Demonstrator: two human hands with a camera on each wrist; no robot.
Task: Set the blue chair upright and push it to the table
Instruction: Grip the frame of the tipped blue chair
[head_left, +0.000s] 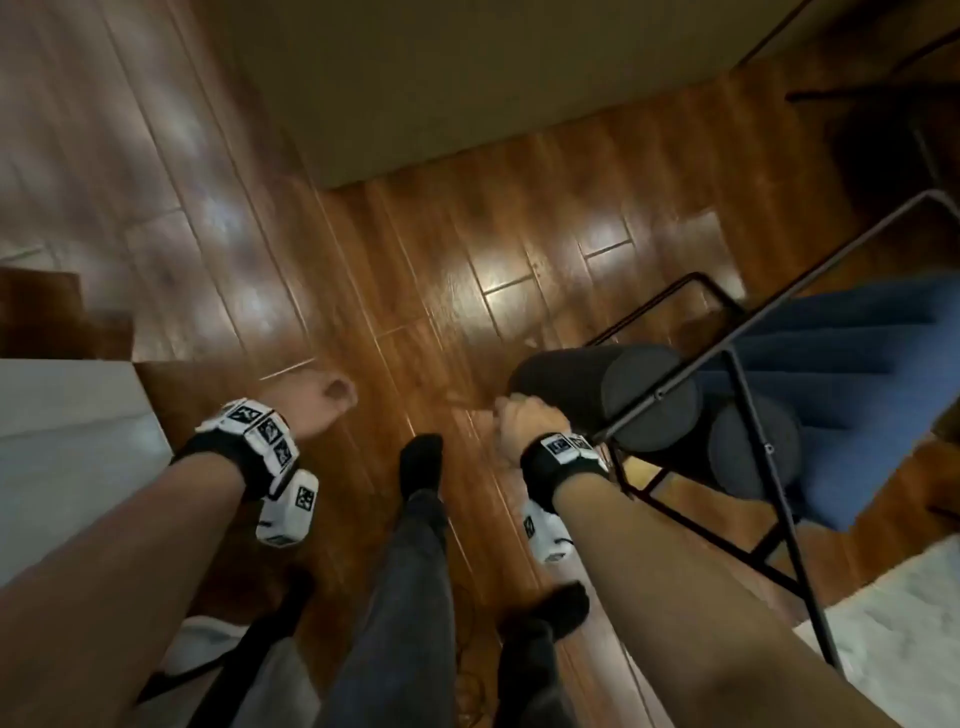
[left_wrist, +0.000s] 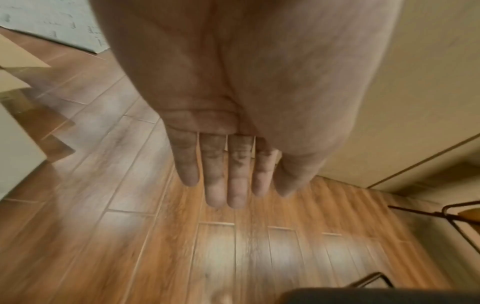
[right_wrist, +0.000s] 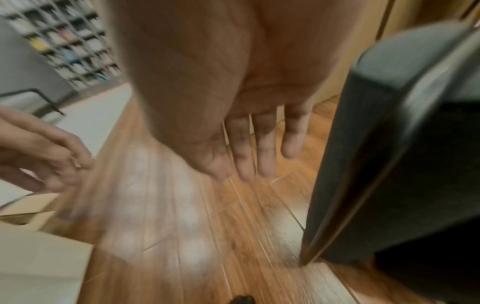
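The blue chair (head_left: 841, 374) lies tipped over on the wooden floor at the right. Its black metal frame (head_left: 753, 467) sticks out toward me, and two dark grey roll cushions (head_left: 608, 395) sit on its near side. My right hand (head_left: 519, 421) is at the left end of the nearer roll. In the right wrist view its fingers (right_wrist: 249, 156) are straight and hold nothing, with the dark cushion (right_wrist: 389, 144) just to their right. My left hand (head_left: 317, 405) hangs over bare floor, well left of the chair, with its fingers (left_wrist: 223, 174) straight and empty.
My feet in black socks (head_left: 421, 462) stand between my arms. A white surface (head_left: 67, 441) lies at the left and a pale marbled one (head_left: 909, 623) at the lower right. A beige panel (head_left: 467, 78) rises ahead. Another dark frame (head_left: 883, 88) stands at the upper right.
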